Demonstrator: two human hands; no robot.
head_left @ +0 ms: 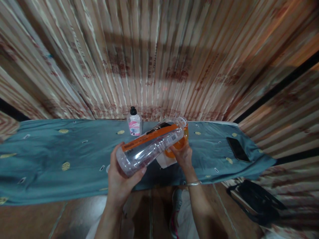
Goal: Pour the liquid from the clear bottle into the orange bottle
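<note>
My left hand (122,182) grips the base end of a large clear plastic bottle (152,146) with an orange and black label. The bottle is tilted, its neck pointing right and away from me, close to an orange container (183,141). Around that orange container my right hand (183,156) is closed; the bottle hides part of it. Beneath the bottle a white object (165,161) shows, mostly covered, so its kind is unclear. Behind, a small clear bottle (134,124) with a pink label and black cap stands upright on the cloth.
A teal patterned cloth (87,142) covers the narrow table. A black phone (238,149) lies at its right. Striped curtain-like sheeting (149,66) rises behind, with dark frame bars (279,86) at the side. A black bag (259,199) rests on the floor at right.
</note>
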